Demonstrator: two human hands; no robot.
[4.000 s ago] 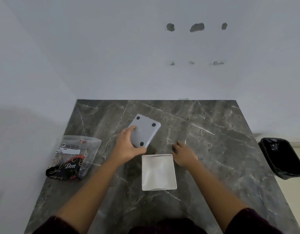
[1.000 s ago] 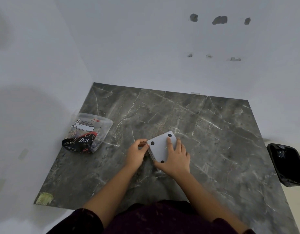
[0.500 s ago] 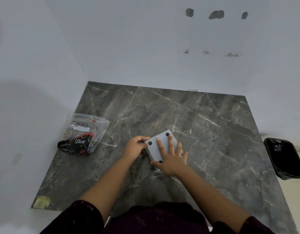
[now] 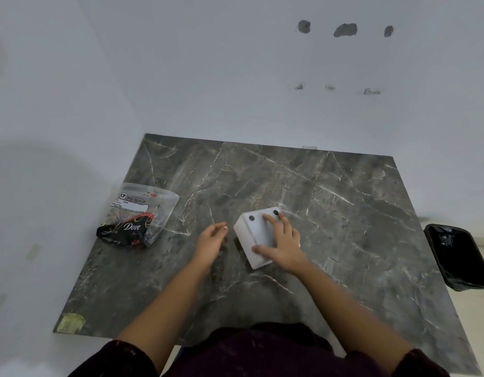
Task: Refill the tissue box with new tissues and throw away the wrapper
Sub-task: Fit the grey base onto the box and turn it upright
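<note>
Fingers of right hand press tissue box.

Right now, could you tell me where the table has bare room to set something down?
Bare: far strip along the wall; right half toward the bin. Crowded: middle, with tissue box, left hand, right hand; wrapper at left.

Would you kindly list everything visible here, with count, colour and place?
Dark grey marble table: one, white-veined, centre of view.
White rectangular plastic tissue box: one, black round feet up, mid-table.
Clear plastic tissue wrapper: one, black Dove print, table's left side.
Black rectangular bin: one, floor, right of table.
Yellowish sticker: one, table's near-left corner.
Grey wall holes: three, upper wall.
Left hand: one, beside box, holding nothing.
Right hand: one, resting on box.
</note>
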